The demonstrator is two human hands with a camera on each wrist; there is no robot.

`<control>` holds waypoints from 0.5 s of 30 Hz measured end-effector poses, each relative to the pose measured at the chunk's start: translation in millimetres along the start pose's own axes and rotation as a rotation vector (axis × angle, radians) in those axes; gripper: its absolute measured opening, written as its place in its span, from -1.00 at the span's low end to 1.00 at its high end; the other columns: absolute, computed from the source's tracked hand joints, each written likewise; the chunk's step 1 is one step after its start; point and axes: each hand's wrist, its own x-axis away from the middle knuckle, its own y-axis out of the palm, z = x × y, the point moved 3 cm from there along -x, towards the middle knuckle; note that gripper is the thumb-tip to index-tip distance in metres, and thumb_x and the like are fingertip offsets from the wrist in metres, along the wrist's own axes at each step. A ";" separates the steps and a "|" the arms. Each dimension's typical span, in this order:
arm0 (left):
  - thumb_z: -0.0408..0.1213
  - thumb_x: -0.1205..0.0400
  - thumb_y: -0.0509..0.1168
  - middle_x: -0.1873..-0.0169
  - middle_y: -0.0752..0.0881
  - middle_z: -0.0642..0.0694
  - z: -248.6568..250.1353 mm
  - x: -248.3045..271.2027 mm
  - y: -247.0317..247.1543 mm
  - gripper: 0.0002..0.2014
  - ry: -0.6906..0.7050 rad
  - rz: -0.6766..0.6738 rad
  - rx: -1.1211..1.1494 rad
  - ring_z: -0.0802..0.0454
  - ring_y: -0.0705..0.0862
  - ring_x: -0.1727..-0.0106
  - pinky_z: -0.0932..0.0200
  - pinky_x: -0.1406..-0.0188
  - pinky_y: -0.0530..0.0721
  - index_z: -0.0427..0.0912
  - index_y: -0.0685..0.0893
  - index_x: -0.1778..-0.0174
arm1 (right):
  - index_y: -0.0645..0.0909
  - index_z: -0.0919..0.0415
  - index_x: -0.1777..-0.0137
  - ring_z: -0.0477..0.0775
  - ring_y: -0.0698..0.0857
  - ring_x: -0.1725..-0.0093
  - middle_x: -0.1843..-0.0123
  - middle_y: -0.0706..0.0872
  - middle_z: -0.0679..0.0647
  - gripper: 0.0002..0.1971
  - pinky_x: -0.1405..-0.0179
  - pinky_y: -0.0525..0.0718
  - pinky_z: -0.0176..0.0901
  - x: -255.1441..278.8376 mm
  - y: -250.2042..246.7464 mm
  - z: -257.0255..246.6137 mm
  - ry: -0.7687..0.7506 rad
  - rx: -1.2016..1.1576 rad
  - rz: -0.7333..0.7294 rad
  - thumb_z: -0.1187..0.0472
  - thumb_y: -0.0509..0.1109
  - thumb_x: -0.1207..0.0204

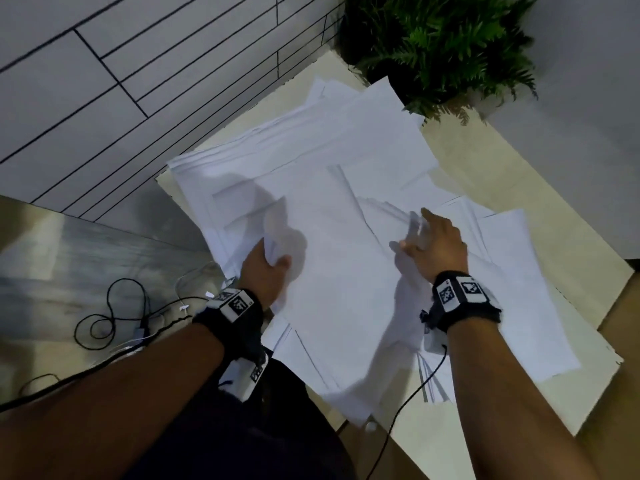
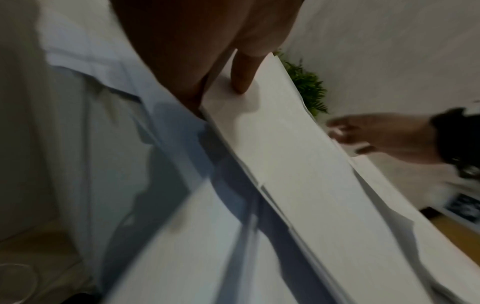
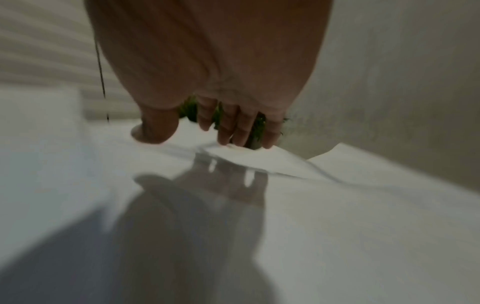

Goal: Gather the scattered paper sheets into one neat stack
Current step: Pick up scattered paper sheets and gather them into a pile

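Many white paper sheets lie fanned and overlapping across a cream table. My left hand pinches the left edge of a raised bundle of sheets; its thumb lies on top and the fingers go underneath. My right hand hovers over the middle of the pile with fingers spread, blurred. In the right wrist view its fingertips touch the lifted edge of a sheet. It holds nothing.
A green fern-like plant stands at the table's far corner, touching the farthest sheets. Black and white cables trail on the floor at the left. Some sheets hang over the table's near edge. A tiled wall lies to the left.
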 end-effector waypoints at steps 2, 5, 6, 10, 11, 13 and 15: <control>-0.26 -0.58 0.32 -0.05 0.71 -0.04 -4.7 -7.1 -14.2 -0.67 -0.015 0.038 -0.038 -0.06 0.67 -0.08 0.03 -0.15 0.65 -0.11 0.60 -0.28 | 0.21 0.11 -0.59 0.29 0.40 -0.47 -0.52 0.41 0.19 -0.14 -0.42 0.40 0.22 -2.0 13.0 19.5 -0.004 0.218 -0.066 -0.13 0.50 -0.37; -0.23 -0.58 0.34 0.03 0.70 -0.05 -8.2 -14.0 -28.7 -0.72 -0.025 0.064 -0.060 -0.07 0.66 0.00 0.08 -0.07 0.62 -0.12 0.65 -0.21 | 0.38 0.13 -0.46 0.28 0.47 -0.36 -0.38 0.48 0.19 -0.24 -0.33 0.42 0.15 1.9 24.7 37.6 0.011 0.214 -0.039 -0.03 0.58 -0.30; -0.23 -0.57 0.35 0.06 0.70 -0.07 -9.6 -15.7 -31.9 -0.73 -0.036 0.075 -0.051 -0.07 0.66 0.01 0.09 -0.05 0.61 -0.16 0.66 -0.18 | 0.44 0.14 -0.39 0.28 0.48 -0.33 -0.32 0.51 0.18 -0.29 -0.28 0.43 0.13 2.4 23.7 41.5 0.021 0.184 0.005 0.00 0.61 -0.27; -0.22 -0.58 0.36 0.11 0.68 -0.11 -11.6 -17.0 -35.1 -0.74 -0.067 0.083 -0.070 -0.07 0.62 0.07 0.13 0.03 0.53 -0.26 0.67 -0.13 | 0.50 0.13 -0.29 0.29 0.55 -0.25 -0.28 0.54 0.16 -0.42 -0.19 0.56 0.12 -0.3 19.6 53.6 0.105 0.021 0.021 0.12 0.61 -0.29; -0.22 -0.58 0.36 0.11 0.68 -0.12 -12.5 -16.9 -34.3 -0.74 -0.068 0.080 -0.084 -0.07 0.62 0.06 0.12 0.01 0.55 -0.26 0.67 -0.13 | 0.48 0.09 -0.32 0.27 0.59 -0.23 -0.27 0.57 0.13 -0.40 -0.19 0.58 0.11 0.0 19.3 55.1 0.135 -0.033 -0.003 0.16 0.61 -0.29; -0.22 -0.58 0.35 0.10 0.69 -0.13 -12.9 -16.8 -33.4 -0.74 -0.071 0.075 -0.085 -0.07 0.62 0.06 0.12 0.00 0.55 -0.24 0.67 -0.13 | 0.52 0.07 -0.28 0.26 0.64 -0.16 -0.19 0.67 0.12 -0.52 -0.15 0.60 0.07 -1.2 16.6 56.2 0.110 -0.003 -0.012 0.21 0.53 -0.36; -0.23 -0.59 0.35 0.09 0.69 -0.12 -13.1 -16.5 -32.4 -0.75 -0.074 0.068 -0.072 -0.07 0.62 0.07 0.13 0.02 0.53 -0.25 0.67 -0.13 | 0.64 0.14 -0.15 0.32 0.64 -0.10 -0.08 0.74 0.19 -0.74 -0.07 0.59 0.07 -1.1 9.0 56.2 0.052 0.142 0.025 0.22 0.40 -0.46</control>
